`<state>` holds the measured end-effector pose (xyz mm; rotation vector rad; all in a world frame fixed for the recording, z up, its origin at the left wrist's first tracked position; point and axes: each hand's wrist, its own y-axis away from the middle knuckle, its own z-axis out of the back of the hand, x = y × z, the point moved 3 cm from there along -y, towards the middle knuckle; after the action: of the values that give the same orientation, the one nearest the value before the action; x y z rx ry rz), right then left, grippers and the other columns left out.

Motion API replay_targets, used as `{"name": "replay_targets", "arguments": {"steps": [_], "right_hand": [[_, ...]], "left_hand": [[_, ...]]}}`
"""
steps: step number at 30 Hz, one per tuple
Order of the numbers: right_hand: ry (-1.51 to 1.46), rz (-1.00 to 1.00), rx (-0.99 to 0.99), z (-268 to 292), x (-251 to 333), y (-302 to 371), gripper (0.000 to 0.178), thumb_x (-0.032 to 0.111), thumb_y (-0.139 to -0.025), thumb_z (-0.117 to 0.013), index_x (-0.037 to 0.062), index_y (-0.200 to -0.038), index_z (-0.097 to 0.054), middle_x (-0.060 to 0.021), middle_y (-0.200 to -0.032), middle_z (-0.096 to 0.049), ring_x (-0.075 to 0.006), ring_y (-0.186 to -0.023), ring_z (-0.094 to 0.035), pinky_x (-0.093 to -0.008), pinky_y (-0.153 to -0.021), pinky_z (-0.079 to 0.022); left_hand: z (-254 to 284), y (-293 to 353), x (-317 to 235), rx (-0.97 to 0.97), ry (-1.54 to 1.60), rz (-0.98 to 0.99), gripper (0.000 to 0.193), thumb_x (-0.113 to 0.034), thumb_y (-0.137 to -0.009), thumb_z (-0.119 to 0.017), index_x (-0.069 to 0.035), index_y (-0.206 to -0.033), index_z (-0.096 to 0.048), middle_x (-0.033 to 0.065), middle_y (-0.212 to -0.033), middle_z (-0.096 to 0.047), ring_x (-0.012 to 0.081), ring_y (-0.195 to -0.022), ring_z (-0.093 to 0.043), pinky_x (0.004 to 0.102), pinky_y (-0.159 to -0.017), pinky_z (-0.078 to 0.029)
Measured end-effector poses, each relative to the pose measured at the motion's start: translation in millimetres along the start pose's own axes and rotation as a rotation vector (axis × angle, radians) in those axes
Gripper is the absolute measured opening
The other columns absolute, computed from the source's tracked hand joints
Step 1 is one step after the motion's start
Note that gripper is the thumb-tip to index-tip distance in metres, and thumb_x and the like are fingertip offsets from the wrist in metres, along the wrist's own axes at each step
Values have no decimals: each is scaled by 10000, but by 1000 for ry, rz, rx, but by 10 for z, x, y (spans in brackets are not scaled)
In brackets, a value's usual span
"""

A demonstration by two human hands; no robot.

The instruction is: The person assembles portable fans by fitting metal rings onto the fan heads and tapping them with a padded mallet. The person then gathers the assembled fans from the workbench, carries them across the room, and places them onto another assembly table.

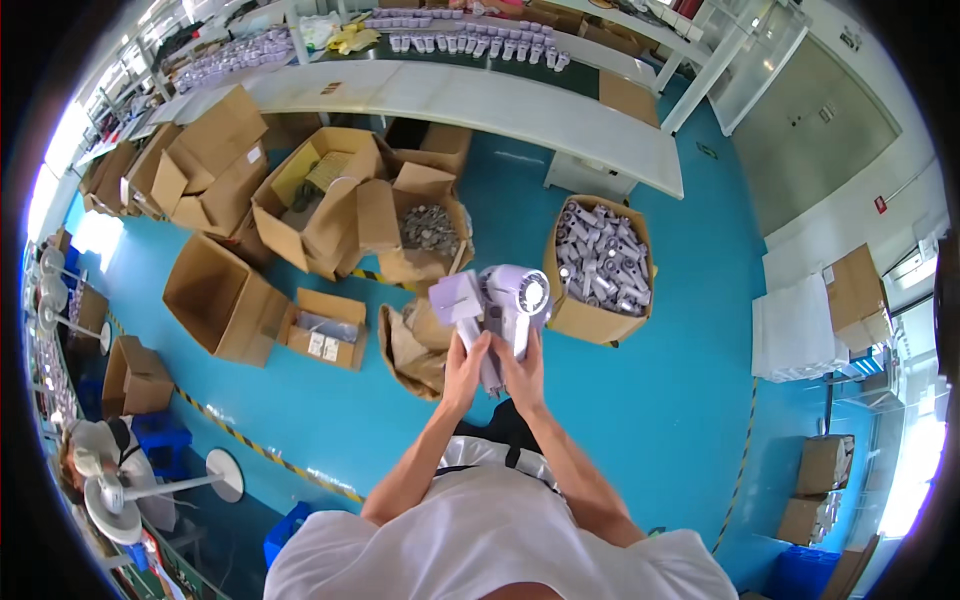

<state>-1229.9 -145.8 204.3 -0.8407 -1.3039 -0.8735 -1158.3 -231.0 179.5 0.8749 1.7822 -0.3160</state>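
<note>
In front of my body, both hands hold a bunch of lilac-and-white handheld fans (522,289) by their handles. The fingers of my left hand (463,368) are wrapped round the handles on the left, below a lilac fan head (457,297). My right hand (523,370) grips the right-hand fan, whose round white vented face points up and to the right. Overlapping heads and handles hide how many there are. Just right of them stands an open carton (590,322) heaped with similar lilac and grey fan parts (603,255).
Below my left hand's side sits a brown paper-lined bag (405,355). Several open cartons (225,300) spread to the left, one with small grey parts (430,228). A long white workbench (400,90) crosses the far side, bearing rows of lilac fans (480,45). Pedestal fans (225,475) stand lower left.
</note>
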Motion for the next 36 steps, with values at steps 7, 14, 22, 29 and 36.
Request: {"name": "replay_targets", "arguments": {"steps": [7, 14, 22, 29, 36], "right_hand": [[-98, -79, -77, 479, -468, -1627, 426, 235, -884, -627, 2, -1219, -507, -104, -1123, -575, -186, -988, -559, -314, -856, -453], [14, -101, 132, 498, -470, -3184, 441, 264, -875, -642, 3, -1213, -531, -122, -1113, -594, -206, -999, -567, -324, -855, -449], [-70, -151, 282, 181, -660, -4626, 411, 285, -844, -676, 8, -1128, -571, -162, -1071, -529, -283, -977, -546, -377, -835, -444], [-40, -219, 364, -195, -1179, -6097, 482, 317, -845, -658, 0, -1192, -554, -178, -1093, -568, -292, -1010, -566, -370, -856, -454], [-169, -307, 398, -847, -1446, -7602, 448, 285, -867, -619, 11, -1208, -520, -117, -1119, -589, -201, -988, -560, -324, -837, -457]], "left_hand": [[-956, -1550, 451, 98, -103, -25, 397, -305, -945, -570, -45, -1233, -482, 0, -1042, -543, 80, -944, -475, 244, -815, -404], [-1483, -2812, 436, -102, -121, 17, 476, -394, -900, -619, -23, -1170, -493, 30, -998, -522, 118, -903, -476, 270, -783, -413], [-1708, -4089, 387, -276, -133, -36, 392, -326, -937, -578, -59, -1213, -500, 13, -1023, -541, 93, -919, -480, 250, -799, -410], [-1796, -5557, 596, -314, -173, 19, 470, -383, -905, -606, -65, -1232, -490, 24, -1024, -552, 112, -921, -498, 270, -792, -421], [-1761, -7237, 459, -413, -349, -8, 484, -401, -881, -618, -16, -1162, -533, 93, -1011, -545, 163, -906, -524, 312, -781, -444]]}}
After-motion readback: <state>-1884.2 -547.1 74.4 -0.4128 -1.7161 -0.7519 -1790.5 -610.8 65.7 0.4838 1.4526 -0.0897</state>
